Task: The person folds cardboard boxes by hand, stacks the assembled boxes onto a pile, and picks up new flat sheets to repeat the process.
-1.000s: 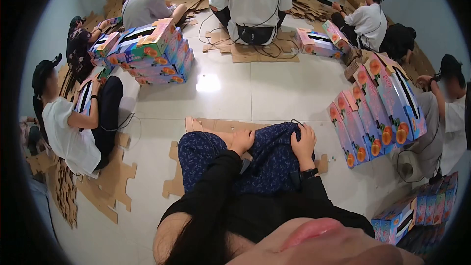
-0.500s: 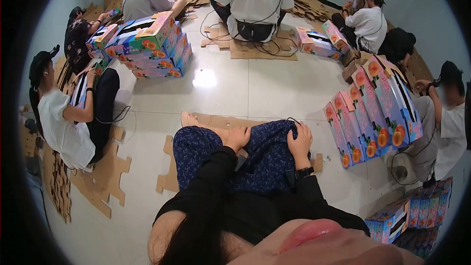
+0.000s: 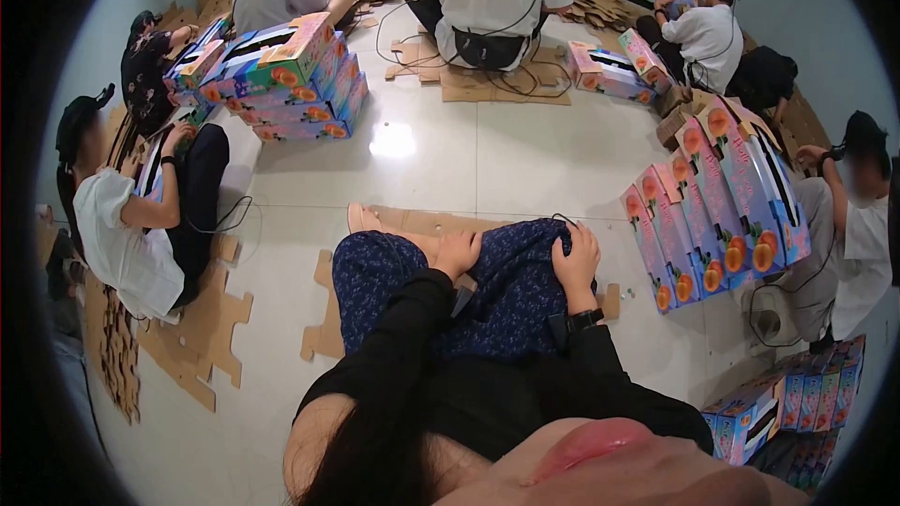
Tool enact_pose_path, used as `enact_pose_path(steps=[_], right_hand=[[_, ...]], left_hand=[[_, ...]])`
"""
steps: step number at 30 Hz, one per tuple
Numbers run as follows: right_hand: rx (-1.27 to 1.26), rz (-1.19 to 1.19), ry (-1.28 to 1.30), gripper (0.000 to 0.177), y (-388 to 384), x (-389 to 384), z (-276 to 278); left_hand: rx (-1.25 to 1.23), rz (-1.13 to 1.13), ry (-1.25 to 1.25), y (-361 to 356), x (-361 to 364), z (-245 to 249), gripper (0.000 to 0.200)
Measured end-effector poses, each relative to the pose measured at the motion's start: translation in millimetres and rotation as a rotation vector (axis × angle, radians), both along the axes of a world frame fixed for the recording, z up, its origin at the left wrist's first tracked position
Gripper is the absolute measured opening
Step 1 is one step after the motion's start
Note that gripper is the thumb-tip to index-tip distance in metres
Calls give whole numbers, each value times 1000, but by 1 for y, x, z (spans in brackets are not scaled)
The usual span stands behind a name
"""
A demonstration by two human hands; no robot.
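Head view: person sits on the floor, legs folded. Left hand (image 3: 459, 251) lies on the blue patterned trousers (image 3: 511, 292) near the bare ankle. Its fingers are pressed together and bent over the leg, with nothing in them.

Right hand (image 3: 576, 258) is draped over the raised knee, fingers slightly spread and flat on the cloth, pinching nothing. There is a black watch (image 3: 585, 319) on that wrist and a thin black cable (image 3: 561, 218) just beside the fingertips.

The trousers sit mid-frame over a flat cardboard sheet (image 3: 422, 222) on the tiled floor (image 3: 469, 164).

A row of printed boxes (image 3: 712, 201) leans to the right, near the right hand but apart from it. A stack of boxes (image 3: 286, 75) stands far left. A seated co-worker (image 3: 122, 239) is at the left edge.
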State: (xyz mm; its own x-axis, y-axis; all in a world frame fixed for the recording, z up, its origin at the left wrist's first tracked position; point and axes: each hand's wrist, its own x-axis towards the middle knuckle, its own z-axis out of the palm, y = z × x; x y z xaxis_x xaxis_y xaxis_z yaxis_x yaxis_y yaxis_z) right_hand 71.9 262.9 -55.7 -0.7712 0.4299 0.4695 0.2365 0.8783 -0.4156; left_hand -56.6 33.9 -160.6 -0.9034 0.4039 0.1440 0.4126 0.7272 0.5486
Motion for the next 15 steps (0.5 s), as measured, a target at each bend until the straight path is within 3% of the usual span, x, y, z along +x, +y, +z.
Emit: enact_pose_path(steps=[15], right_hand=[[37, 61, -5, 41, 5, -5, -1]], left_hand=[[-4, 3, -107, -3, 7, 31, 44]])
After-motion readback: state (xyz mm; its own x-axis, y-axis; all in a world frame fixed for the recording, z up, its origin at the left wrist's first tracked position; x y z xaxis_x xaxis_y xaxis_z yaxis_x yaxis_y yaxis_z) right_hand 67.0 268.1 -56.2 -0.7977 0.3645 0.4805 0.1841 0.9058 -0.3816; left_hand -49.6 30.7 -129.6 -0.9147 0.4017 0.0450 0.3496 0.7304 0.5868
